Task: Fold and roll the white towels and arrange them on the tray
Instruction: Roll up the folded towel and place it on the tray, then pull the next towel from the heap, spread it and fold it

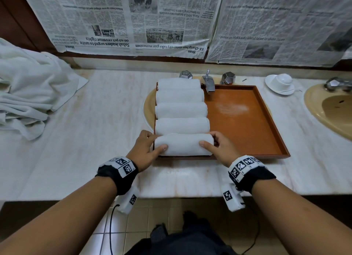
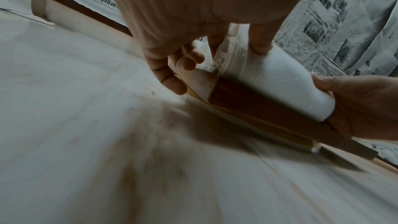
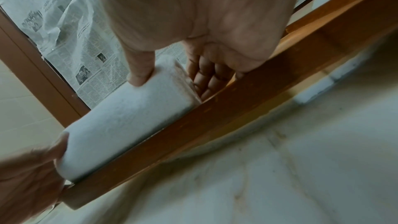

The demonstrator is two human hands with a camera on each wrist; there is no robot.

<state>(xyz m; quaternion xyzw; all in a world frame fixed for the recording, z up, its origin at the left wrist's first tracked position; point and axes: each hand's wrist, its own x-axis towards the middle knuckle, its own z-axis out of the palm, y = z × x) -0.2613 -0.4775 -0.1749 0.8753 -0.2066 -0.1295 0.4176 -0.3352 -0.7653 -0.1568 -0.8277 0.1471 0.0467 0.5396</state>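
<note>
A brown wooden tray (image 1: 247, 125) lies on the marble counter. Several white rolled towels (image 1: 181, 110) fill its left column. The nearest rolled towel (image 1: 183, 144) (image 2: 277, 81) (image 3: 129, 118) sits at the tray's front left corner, against the front rim (image 3: 237, 108). My left hand (image 1: 150, 148) (image 2: 193, 43) grips its left end, thumb on top and fingers round the end. My right hand (image 1: 215, 146) (image 3: 172, 67) grips its right end, thumb on top and fingers tucked behind the end face. A heap of unfolded white towels (image 1: 28, 90) lies far left.
The tray's right half is bare. It rests over a beige sink whose tap (image 1: 208, 83) overhangs the tray's back edge. A white cup and saucer (image 1: 280, 83) stand at back right, beside a second sink (image 1: 333, 110). Newspaper (image 1: 171, 22) covers the wall.
</note>
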